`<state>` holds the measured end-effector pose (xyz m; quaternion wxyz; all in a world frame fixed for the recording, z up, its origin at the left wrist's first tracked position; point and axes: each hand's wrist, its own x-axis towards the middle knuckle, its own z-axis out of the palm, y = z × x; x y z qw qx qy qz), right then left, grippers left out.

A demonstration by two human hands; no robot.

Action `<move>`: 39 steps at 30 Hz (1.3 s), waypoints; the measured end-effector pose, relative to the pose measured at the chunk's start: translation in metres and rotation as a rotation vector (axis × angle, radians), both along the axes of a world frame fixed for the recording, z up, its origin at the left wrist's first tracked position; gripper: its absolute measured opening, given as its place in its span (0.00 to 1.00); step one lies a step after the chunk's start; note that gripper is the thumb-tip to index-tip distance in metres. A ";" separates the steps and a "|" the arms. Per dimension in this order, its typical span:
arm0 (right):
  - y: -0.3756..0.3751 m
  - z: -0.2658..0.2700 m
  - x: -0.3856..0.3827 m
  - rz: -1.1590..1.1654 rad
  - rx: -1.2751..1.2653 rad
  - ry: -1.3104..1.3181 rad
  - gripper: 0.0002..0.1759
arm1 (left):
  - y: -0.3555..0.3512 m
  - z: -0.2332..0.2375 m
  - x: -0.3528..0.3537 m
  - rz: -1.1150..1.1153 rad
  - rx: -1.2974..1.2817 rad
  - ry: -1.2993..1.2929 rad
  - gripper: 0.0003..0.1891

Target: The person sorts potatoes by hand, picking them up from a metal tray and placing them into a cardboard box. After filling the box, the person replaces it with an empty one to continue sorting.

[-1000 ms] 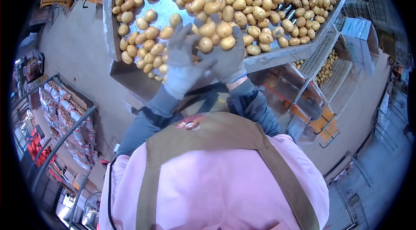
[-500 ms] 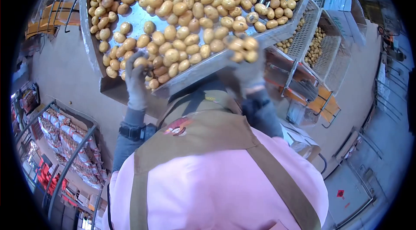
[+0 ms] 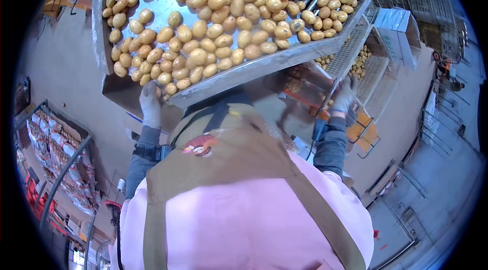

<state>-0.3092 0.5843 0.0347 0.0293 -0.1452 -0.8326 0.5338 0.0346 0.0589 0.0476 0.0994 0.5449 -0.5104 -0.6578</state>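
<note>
Many yellow potatoes (image 3: 198, 56) lie on a metal sorting tray (image 3: 264, 64) in front of me. My gloved left hand (image 3: 149, 105) is at the tray's near left corner, its fingers curled about a potato (image 3: 158, 92) that is partly hidden. To the right, outside the tray, my gloved right hand (image 3: 344, 98) is over the edge of a plastic crate (image 3: 351, 49) with potatoes in it. Its fingers look apart, and no potatoes show in them.
Another plastic crate (image 3: 373, 74) stands beside the first, with a white carton (image 3: 395, 28) behind. An orange panel (image 3: 363, 135) sits below the crates. Filled mesh sacks (image 3: 63, 153) are stacked on a railed cart at lower left.
My right hand has moved right and down from the tray's edge to the crates; the several potatoes it held no longer show in it. My left hand has shifted slightly toward the tray's corner.
</note>
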 end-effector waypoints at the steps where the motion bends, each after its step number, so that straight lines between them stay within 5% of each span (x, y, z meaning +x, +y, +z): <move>1: -0.090 0.037 0.005 0.232 0.293 0.159 0.27 | 0.001 0.010 -0.003 0.015 0.003 -0.064 0.12; 2: -0.170 0.083 0.027 0.426 0.270 0.071 0.28 | 0.002 -0.013 0.006 0.043 -0.083 0.045 0.11; 3: -0.195 0.053 0.021 0.692 0.532 0.343 0.29 | 0.001 -0.019 0.010 0.085 -0.079 -0.007 0.11; 4: -0.246 0.067 0.032 0.753 0.505 0.182 0.30 | 0.001 -0.032 0.014 0.123 -0.173 -0.002 0.12; 5: -0.264 0.032 0.042 0.833 0.744 0.457 0.33 | 0.000 -0.040 0.020 0.163 -0.266 -0.002 0.15; 6: -0.286 0.032 0.064 0.811 0.845 0.432 0.34 | 0.000 -0.037 0.023 0.258 -0.176 0.018 0.17; 7: -0.289 -0.011 0.071 0.888 0.737 0.495 0.35 | -0.001 -0.029 0.021 0.360 -0.091 0.045 0.19; 12: -0.378 -0.001 0.152 1.284 0.393 0.451 0.36 | -0.002 -0.003 -0.001 0.489 0.184 0.266 0.31; 17: -0.467 0.008 0.155 1.668 0.552 0.640 0.24 | -0.011 0.005 -0.002 0.497 0.229 0.353 0.33; 20: -0.528 -0.021 0.116 1.508 0.394 0.778 0.20 | -0.021 -0.016 0.016 0.439 0.166 0.310 0.31; 21: -0.543 0.008 0.114 1.384 0.413 0.698 0.21 | -0.023 -0.018 0.020 0.421 0.145 0.297 0.31; 23: -0.571 -0.007 0.107 1.441 0.342 0.835 0.22 | -0.028 0.001 0.011 0.360 0.097 0.089 0.31; 25: -0.558 -0.002 0.143 1.505 0.457 0.859 0.23 | -0.041 -0.025 0.003 0.249 -0.037 -0.093 0.31; 26: -0.559 0.004 0.162 1.798 0.857 0.573 0.22 | -0.043 -0.045 0.002 0.297 -0.128 -0.158 0.32; 28: -0.502 0.007 0.184 1.851 0.613 0.832 0.19 | -0.043 -0.025 0.007 0.382 0.041 0.007 0.33; 30: -0.463 0.030 0.178 1.854 0.435 0.704 0.20 | -0.043 -0.018 0.015 0.418 0.149 0.114 0.34; 31: -0.447 0.035 0.172 1.836 0.351 0.511 0.27 | -0.046 -0.028 0.025 0.318 0.089 0.052 0.33; 33: -0.414 0.037 0.155 1.779 0.427 0.575 0.26 | -0.051 -0.045 0.042 0.120 -0.027 -0.065 0.32; 36: -0.407 0.038 0.163 1.809 0.532 0.447 0.25 | -0.050 -0.018 0.023 0.386 -0.105 0.080 0.32; 39: -0.447 0.015 0.183 1.869 0.147 0.660 0.25 | -0.065 -0.066 0.019 0.320 -0.405 0.013 0.33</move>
